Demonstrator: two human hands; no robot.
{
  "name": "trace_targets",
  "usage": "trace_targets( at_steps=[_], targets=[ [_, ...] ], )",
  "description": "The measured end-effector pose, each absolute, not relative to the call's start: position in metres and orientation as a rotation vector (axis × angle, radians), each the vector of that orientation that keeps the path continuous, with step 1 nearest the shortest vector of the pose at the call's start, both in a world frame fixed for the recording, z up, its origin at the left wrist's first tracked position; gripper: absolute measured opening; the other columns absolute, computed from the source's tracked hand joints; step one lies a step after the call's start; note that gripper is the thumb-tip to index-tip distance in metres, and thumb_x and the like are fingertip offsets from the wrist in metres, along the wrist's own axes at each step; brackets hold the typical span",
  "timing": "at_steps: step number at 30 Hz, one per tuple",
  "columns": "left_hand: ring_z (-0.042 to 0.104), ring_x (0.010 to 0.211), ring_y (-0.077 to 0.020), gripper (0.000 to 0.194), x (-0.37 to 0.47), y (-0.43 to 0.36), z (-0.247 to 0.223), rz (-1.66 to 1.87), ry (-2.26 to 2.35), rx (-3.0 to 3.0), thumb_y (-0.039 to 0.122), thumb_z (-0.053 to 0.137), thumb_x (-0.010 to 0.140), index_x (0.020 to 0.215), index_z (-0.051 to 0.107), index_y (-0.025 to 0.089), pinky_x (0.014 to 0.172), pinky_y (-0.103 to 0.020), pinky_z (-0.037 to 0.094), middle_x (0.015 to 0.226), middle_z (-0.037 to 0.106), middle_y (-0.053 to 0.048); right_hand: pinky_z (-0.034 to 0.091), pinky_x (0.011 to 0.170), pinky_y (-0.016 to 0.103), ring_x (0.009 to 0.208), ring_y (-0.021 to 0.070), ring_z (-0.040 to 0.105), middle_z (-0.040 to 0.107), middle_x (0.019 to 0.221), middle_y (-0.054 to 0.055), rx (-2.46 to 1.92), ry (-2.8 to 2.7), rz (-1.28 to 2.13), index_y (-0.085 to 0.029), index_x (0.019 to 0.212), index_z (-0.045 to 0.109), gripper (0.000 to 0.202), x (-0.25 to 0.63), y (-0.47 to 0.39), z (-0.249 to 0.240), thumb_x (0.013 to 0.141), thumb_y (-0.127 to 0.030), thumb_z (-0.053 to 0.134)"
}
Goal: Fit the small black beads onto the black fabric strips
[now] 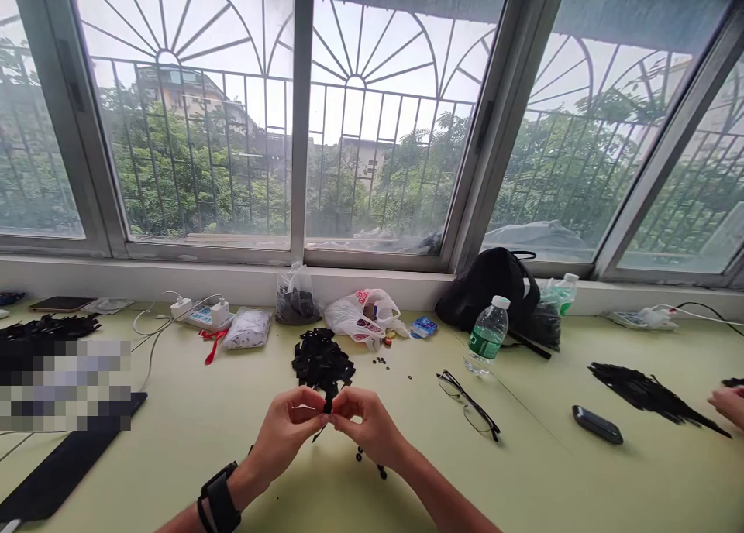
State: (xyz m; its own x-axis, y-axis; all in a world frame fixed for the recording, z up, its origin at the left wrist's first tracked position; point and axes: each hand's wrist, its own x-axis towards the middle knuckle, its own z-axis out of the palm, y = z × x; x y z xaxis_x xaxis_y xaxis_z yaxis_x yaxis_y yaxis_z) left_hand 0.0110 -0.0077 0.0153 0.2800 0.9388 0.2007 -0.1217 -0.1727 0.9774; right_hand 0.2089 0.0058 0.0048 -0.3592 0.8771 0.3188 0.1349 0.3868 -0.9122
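My left hand (286,431) and my right hand (367,424) meet at the fingertips over the pale green table (325,502). Between them they pinch a small black strip (328,403); its lower end pokes out under the fingers. Just beyond lies a pile of black strips (322,359). Several small black rings (382,472) lie by my right wrist, and more small rings (380,361) are scattered to the right of the pile. A black watch is on my left wrist.
Eyeglasses (468,405), a water bottle (488,336) and a dark case (597,424) are on the right. Another person's hand (729,405) is at the right edge near black strips (651,393). Plastic bags (363,316) and a power strip (203,314) line the back.
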Motion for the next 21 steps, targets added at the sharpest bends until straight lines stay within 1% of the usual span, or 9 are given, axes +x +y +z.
trace_targets(
  at_steps=[4, 9, 18, 21],
  targets=[
    [0.072, 0.082, -0.0219, 0.026, 0.013, -0.009, 0.016, 1.146, 0.812, 1.378, 0.031, 0.087, 0.072, 0.085, 0.071, 0.015, 0.073, -0.028, 0.055, 0.084, 0.073, -0.004, 0.051, 0.065, 0.027, 0.067, 0.0158, 0.064, 0.068, 0.071, 0.002, -0.913, -1.791, 0.955, -0.016, 0.082, 0.068, 0.014, 0.209, 0.007, 0.001, 0.083, -0.029, 0.073],
    [0.070, 0.082, -0.0214, 0.024, 0.012, -0.010, 0.019, 1.136, 0.796, 1.409, 0.033, 0.084, 0.075, 0.085, 0.073, 0.015, 0.075, -0.029, 0.055, 0.085, 0.074, -0.006, 0.050, 0.064, 0.028, 0.066, 0.0155, 0.061, 0.068, 0.072, 0.002, -0.912, -1.805, 0.931, -0.017, 0.086, 0.070, 0.012, 0.207, 0.004, 0.004, 0.085, -0.028, 0.070],
    [0.065, 0.074, -0.0170, 0.023, 0.011, -0.009, 0.017, 1.135, 0.775, 1.380, 0.030, 0.087, 0.073, 0.082, 0.073, 0.015, 0.068, -0.024, 0.050, 0.078, 0.072, -0.004, 0.049, 0.065, 0.028, 0.067, 0.0154, 0.061, 0.067, 0.073, 0.002, -0.880, -1.761, 1.079, -0.016, 0.086, 0.069, 0.014, 0.207, 0.001, 0.014, 0.084, -0.030, 0.072],
    [0.065, 0.075, -0.0171, 0.022, 0.011, -0.008, 0.015, 1.143, 0.756, 1.371, 0.029, 0.087, 0.073, 0.082, 0.072, 0.015, 0.070, -0.025, 0.051, 0.079, 0.071, -0.004, 0.049, 0.065, 0.028, 0.066, 0.0147, 0.061, 0.065, 0.072, 0.001, -0.836, -1.730, 1.175, -0.016, 0.087, 0.068, 0.019, 0.208, 0.002, 0.013, 0.083, -0.033, 0.076]
  ],
)
